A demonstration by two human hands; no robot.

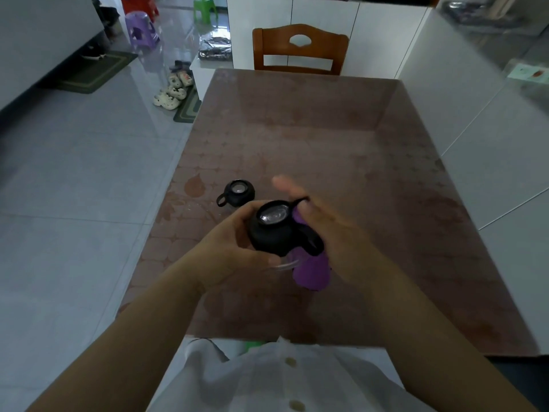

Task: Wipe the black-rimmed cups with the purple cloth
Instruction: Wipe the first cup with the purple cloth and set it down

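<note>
My left hand [237, 242] grips a black-rimmed glass cup [274, 230] above the near part of the table, its black part and handle turned up towards me. My right hand [323, 230] holds the purple cloth [312, 270] against the cup's right side; the fingers are blurred and part of the cloth is hidden behind the cup. A second black-rimmed cup [237, 192] stands on the table just beyond and left of my hands, its handle pointing left.
The brown patterned table [326, 138] has a wooden chair [300, 50] at its far end and white cabinets [463, 84] along its right side. Shoes [173, 90] and plastic stools [142, 29] stand on the tiled floor to the left.
</note>
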